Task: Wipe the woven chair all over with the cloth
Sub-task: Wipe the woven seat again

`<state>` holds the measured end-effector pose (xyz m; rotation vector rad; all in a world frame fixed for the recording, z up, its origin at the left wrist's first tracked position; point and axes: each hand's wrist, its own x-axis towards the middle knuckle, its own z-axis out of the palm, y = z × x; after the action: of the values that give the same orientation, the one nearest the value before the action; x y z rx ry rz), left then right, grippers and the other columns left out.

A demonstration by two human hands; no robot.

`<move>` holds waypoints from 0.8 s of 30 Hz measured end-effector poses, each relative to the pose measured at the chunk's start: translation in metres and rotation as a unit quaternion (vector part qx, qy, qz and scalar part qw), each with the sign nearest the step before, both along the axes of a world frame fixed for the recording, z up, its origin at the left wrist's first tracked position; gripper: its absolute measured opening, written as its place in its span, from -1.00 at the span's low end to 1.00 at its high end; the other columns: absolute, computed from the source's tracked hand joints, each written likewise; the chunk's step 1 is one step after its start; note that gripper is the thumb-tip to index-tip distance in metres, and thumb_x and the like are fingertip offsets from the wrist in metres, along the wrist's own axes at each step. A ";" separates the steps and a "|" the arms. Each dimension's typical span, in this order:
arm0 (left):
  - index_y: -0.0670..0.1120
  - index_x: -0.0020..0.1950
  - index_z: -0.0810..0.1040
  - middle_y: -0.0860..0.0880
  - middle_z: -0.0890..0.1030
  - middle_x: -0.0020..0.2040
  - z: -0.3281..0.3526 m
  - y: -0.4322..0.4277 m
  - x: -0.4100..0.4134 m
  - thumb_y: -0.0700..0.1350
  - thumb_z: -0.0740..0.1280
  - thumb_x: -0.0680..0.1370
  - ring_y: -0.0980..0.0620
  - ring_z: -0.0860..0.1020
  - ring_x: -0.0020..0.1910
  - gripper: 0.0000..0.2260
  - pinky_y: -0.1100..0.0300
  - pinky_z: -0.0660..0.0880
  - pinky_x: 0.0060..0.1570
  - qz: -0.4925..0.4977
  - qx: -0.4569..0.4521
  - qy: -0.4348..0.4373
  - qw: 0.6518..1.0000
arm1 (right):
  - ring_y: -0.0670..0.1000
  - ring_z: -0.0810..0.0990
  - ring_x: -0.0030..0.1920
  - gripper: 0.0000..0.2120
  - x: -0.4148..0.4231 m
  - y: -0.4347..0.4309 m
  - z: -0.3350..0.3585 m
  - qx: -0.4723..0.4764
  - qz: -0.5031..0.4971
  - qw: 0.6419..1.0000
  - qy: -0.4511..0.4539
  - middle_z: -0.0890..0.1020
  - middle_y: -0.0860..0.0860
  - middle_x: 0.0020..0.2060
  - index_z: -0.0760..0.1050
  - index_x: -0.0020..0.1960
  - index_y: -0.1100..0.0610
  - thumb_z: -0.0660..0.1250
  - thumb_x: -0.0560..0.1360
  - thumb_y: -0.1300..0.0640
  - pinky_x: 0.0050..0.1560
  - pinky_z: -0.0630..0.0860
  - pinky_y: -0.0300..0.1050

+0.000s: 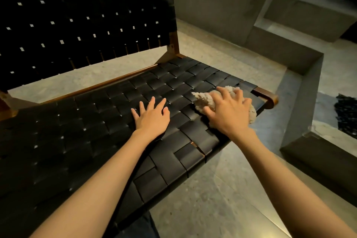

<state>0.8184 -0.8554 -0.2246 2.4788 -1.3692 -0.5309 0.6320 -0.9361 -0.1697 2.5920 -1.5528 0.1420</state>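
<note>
Left hand [151, 116] lies flat, fingers spread, mid-seat [87, 131]. Right hand [229, 111], just beside it, clutches the bunched cloth [200, 99] down near the seat's right front corner. The unwiped weave runs long to the left, with the backrest [77, 15] beyond. Only the left hand sits in that path, I'd say.

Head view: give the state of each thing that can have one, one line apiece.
Woven chair, standing upright.
Cloth, bunched up, lying on the seat near its right edge.
Left hand, flat on the seat, fingers spread.
Right hand, gripping the cloth, pressing it onto the seat.
</note>
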 end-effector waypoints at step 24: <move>0.22 0.53 -0.03 0.05 -0.06 0.57 -0.026 -0.023 0.009 0.17 -0.14 0.60 -0.09 -0.17 0.54 -0.53 -0.22 -0.25 0.44 0.032 -0.055 -0.064 0.996 | 0.20 0.27 0.31 -0.50 0.217 -0.170 -0.084 0.027 0.231 0.972 0.008 0.40 -0.02 0.38 0.34 0.38 -0.14 0.05 0.54 -0.33 0.22 0.23 0.16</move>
<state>0.8274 -0.8786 -0.2509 2.4942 -1.3216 -0.2784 0.8489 -1.1063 -0.2536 2.9419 -0.9305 0.1186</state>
